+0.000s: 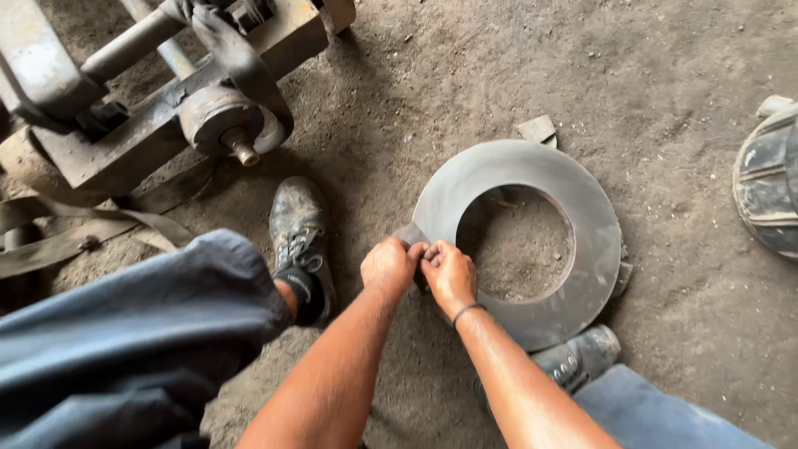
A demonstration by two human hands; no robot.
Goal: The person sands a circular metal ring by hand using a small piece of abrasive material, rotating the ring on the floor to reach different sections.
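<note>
Dusty grey dirt floor (665, 100) fills the scene. Nearest, the person's knees in blue-grey trousers (125, 333) frame two bare forearms. Both hands meet at the near-left rim of a flat grey ring-shaped metal plate (594, 241) lying on the floor: the left hand (391, 266) and the right hand (449, 274), a dark band at its wrist, are closed side by side, pinching the plate's edge. One dirty black laced shoe (301, 233) stands left of the hands; another shoe (582, 357) rests against the plate's near edge. Farther off, a rusty metal machine frame with a shaft (208, 108) stands top left, and a worn black tyre (769, 191) shows at the right edge.
</note>
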